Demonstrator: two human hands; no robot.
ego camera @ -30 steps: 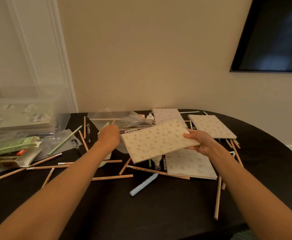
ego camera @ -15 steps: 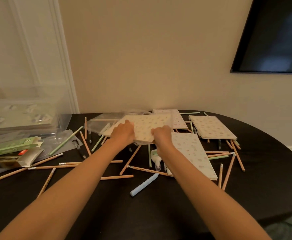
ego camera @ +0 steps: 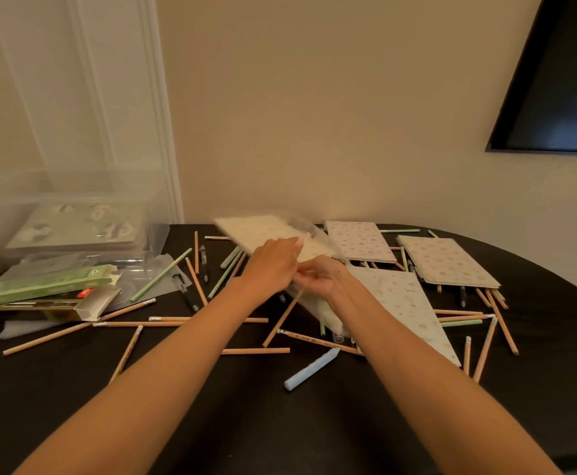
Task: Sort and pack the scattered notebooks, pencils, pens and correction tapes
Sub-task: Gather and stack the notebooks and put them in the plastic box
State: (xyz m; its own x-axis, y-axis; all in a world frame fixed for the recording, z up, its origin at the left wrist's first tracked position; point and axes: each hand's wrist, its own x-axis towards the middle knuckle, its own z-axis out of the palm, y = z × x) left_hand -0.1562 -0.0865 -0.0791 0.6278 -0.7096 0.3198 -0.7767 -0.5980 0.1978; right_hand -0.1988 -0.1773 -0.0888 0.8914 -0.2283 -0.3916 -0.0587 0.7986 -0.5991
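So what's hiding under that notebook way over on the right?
Under the notebook, pencils and a dark pen poke out from its near edge. The cover hides the rest of them, and anything else lying beneath it.

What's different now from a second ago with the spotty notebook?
The right hand carried the notebook left to the clear bag, let it go and now pinches the bag's edge. The left hand came onto the notebook and holds it, tilted, partly in the bag. The other notebooks lie as before.
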